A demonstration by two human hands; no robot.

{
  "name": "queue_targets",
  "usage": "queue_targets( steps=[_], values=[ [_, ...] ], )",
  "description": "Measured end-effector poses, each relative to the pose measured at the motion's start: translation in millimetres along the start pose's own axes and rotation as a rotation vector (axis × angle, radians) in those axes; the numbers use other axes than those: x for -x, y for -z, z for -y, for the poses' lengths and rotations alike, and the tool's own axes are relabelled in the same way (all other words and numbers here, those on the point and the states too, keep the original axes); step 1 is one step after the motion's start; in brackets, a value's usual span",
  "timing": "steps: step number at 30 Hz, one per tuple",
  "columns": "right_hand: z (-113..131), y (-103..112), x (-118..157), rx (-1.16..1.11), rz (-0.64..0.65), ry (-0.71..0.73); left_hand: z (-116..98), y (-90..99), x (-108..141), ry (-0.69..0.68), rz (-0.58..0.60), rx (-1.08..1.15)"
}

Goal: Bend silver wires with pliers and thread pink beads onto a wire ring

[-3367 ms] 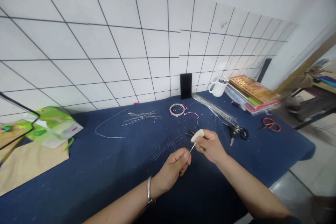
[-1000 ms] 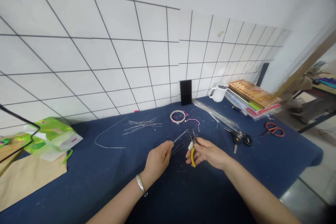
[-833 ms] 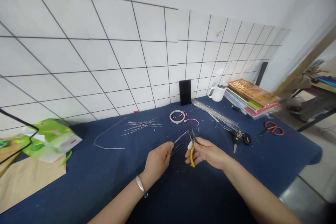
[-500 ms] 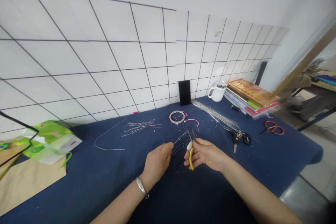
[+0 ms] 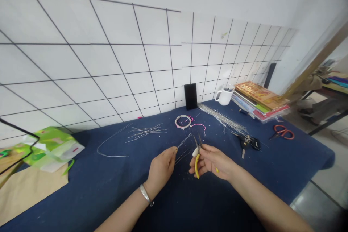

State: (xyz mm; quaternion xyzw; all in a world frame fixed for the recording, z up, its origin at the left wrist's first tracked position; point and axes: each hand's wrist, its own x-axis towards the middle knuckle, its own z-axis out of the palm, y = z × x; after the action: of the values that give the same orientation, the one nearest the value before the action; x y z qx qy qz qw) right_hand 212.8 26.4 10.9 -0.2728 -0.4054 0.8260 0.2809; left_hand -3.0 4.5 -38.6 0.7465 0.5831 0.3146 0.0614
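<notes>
My left hand is closed on a thin metal wire, which is folded into a narrow loop pointing up and right. Another wire loop shows just below it, beside the fingers; where it joins is hidden. My right hand grips yellow-handled pliers, with a white patch near the pivot. Their slim jaws are parted, close to the right of the wire's looped tip and apart from it. Behind the hands lies a white ring with small pink beads inside and a pink cord.
Loose wires lie to the left, a long wire bundle to the right. Beyond are keys, red-handled scissors, a white mug, stacked books and a black phone-like slab. A green bag sits at left.
The pliers' jaws have come away from the wire's tip, leaving a small gap. My left hand has shifted slightly left with the wire.
</notes>
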Motion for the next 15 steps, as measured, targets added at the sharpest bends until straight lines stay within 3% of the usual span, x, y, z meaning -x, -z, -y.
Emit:
queue_targets(
  steps=[15],
  values=[
    [-1.3, 1.6, -1.6, 0.003, -0.003, -0.016, 3.0, -0.4, 1.2, -0.101, 0.025, -0.106]
  ],
)
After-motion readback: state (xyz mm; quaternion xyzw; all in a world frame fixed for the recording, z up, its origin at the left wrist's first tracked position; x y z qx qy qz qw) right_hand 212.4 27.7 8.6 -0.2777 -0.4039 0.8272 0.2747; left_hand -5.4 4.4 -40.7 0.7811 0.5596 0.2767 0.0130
